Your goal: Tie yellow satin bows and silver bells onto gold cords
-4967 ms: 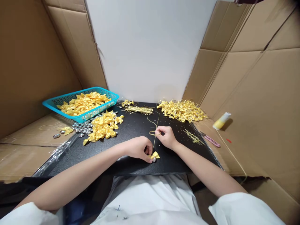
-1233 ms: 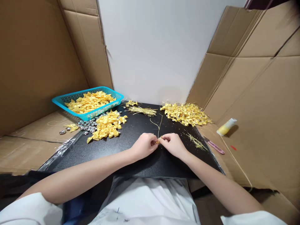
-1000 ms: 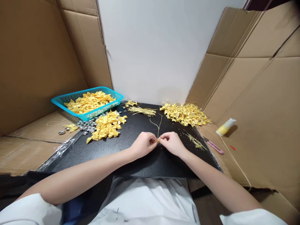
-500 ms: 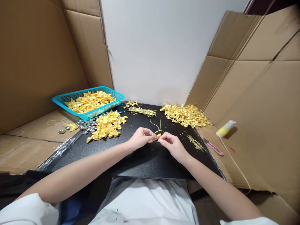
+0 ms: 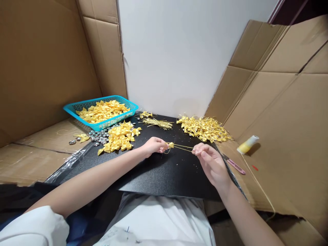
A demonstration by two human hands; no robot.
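Near the middle of the black tabletop (image 5: 153, 177), my left hand (image 5: 155, 146) is closed in a pinch on a small yellow ribbon bow (image 5: 171, 145). From the bow, a gold cord (image 5: 183, 147) runs to the right in two taut strands. My right hand (image 5: 207, 157) grips the far end of those strands between its fingertips. A loose loop of cord hangs under the bow by my left fingers. Whether a metal piece sits behind the bow is hidden by my fingers.
A teal basket (image 5: 101, 127) full of yellow bows stands back left. Before it lie a bow pile (image 5: 119, 136) and silver buttons (image 5: 99, 136). Cut gold cords (image 5: 157, 123) and corded bows (image 5: 203, 129) lie behind. On the right are a pink cutter (image 5: 235, 166) and a thread spool (image 5: 248, 145).
My right hand has moved right, away from my left hand, drawing the cord out straight. The loop above the bow is gone. The view has shifted slightly.
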